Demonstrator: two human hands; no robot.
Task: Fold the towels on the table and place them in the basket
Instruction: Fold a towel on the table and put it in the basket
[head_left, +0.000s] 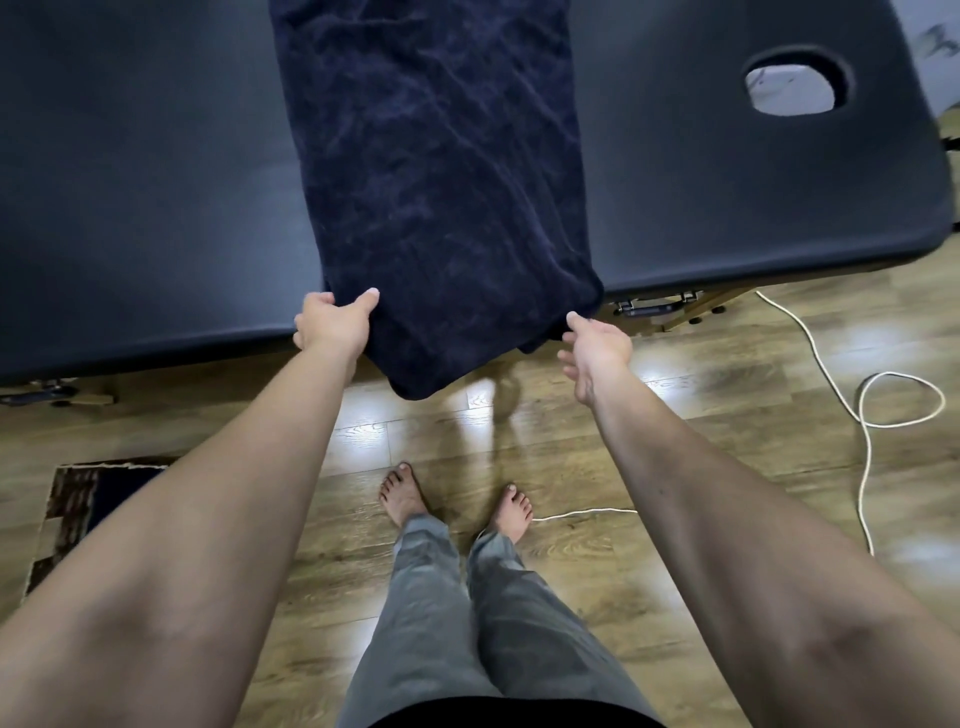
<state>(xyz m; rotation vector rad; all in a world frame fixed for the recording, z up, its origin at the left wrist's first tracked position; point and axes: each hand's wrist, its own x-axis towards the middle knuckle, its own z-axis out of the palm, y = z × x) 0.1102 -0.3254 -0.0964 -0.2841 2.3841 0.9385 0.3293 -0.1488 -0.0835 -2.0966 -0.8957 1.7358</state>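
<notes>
A dark navy towel (436, 171) lies lengthwise across the black padded table (145, 197), its near end hanging over the front edge. My left hand (332, 325) grips the towel's near left corner, thumb on top of the cloth. My right hand (595, 351) is at the near right corner, its fingers reaching under the hanging edge; whether they grip the cloth is hidden. No basket is in view.
The table has an oval face hole (795, 85) at the right end. A white cord (862, 415) loops over the wooden floor at right. A patterned rug (88, 499) lies at the lower left. My bare feet (457, 501) stand just before the table.
</notes>
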